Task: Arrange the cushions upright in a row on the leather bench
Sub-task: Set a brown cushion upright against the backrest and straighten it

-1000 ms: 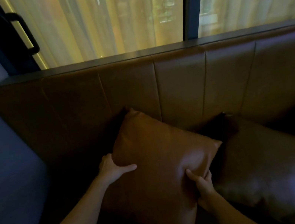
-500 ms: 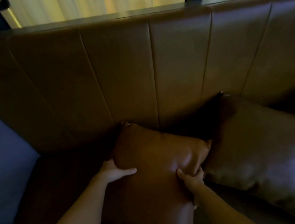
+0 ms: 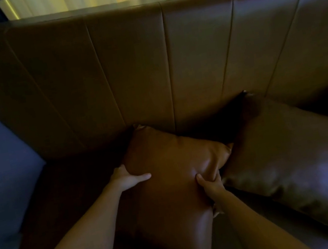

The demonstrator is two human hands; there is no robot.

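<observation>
head: glossy tan cushion (image 3: 174,179), dented

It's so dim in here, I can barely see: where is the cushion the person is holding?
In the head view, the held cushion sits low at centre on the bench, its top corner against the backrest, gripped by the left hand and right hand, touching the darker cushion on its right.

The fingers of both hands are hidden behind the tan cushion (image 3: 174,179). The darker cushion (image 3: 290,159) is cut off by the lower right edge, its near corner blurred.
</observation>
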